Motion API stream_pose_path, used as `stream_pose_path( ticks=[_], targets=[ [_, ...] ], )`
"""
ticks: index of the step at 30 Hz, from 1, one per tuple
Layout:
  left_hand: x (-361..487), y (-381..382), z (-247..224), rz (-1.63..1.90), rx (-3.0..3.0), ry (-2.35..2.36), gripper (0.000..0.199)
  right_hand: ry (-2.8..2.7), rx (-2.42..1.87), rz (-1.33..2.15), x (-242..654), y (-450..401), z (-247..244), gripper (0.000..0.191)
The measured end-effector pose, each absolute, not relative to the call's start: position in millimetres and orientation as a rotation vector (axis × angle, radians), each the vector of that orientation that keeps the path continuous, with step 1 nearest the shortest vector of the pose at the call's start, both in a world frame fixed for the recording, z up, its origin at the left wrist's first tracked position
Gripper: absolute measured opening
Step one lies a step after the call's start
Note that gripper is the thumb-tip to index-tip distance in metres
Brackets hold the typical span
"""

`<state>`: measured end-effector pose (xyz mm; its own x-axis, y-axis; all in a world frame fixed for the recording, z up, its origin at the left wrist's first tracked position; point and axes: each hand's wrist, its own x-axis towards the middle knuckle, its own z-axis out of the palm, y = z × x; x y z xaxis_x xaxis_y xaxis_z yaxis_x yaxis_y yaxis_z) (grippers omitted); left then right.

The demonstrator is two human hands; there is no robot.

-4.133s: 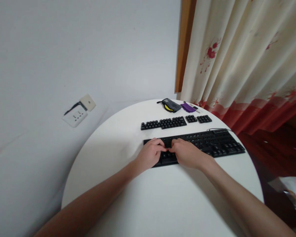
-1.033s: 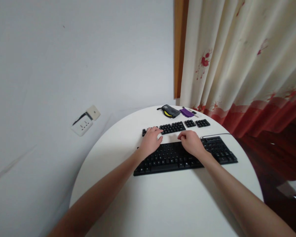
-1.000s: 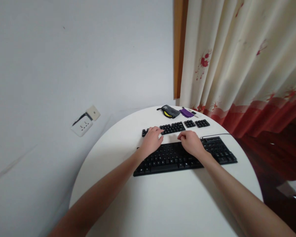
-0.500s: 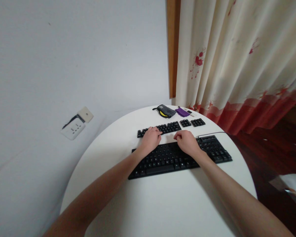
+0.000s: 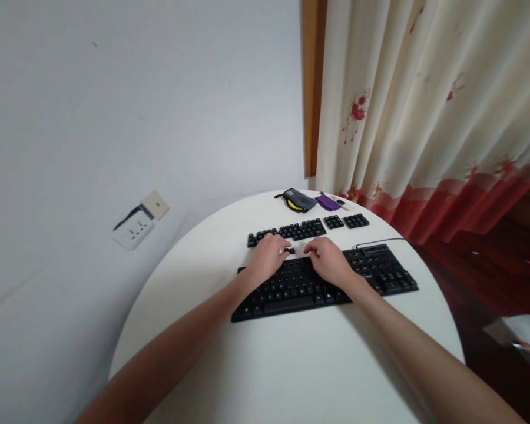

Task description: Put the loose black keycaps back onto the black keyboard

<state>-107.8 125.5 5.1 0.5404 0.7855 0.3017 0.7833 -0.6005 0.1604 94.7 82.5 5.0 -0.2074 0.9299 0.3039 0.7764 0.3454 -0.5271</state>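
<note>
White bench (image 5: 291,371); black keyboard (image 5: 291,292) lies left-to-right;
left hand (image 5: 267,258) half-open beside loose keycaps (image 5: 290,251); right hand (image 5: 330,259) loosely curled; holds unclear.

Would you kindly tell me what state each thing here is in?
Left hand: thumb and forefinger apart.
Right hand: fingers bent, apparently empty.
Black keyboard: lying flat, many back keycaps missing.
Keyboard cable: curved behind the keyboard.
Keycap blocks: loose, lined up behind the keyboard.
Small keycap cluster: off the keyboard, between hands.
Grey pouch: set down, yellow showing.
Purple pouch: set down.
Curtain: hanging.
</note>
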Motion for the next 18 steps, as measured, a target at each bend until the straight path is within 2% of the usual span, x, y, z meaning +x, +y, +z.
stream_pose_path(
  ticks=[4,8,18],
  targets=[
    [-109.1,127.7,6.5,0.532,2.71,1.443,0.023,-2.231,-1.313,0.239,83.8,76.0,2.8,0.026],
    [-108.4,126.4,5.5,0.51,2.655,1.444,0.018,-2.347,-1.327,0.138,75.4,73.8,-1.7,0.029],
    [-108.7,127.8,1.0,0.532,2.564,1.498,0.015,-2.376,-1.301,0.246,75.8,76.1,-3.8,0.032]
  ],
)
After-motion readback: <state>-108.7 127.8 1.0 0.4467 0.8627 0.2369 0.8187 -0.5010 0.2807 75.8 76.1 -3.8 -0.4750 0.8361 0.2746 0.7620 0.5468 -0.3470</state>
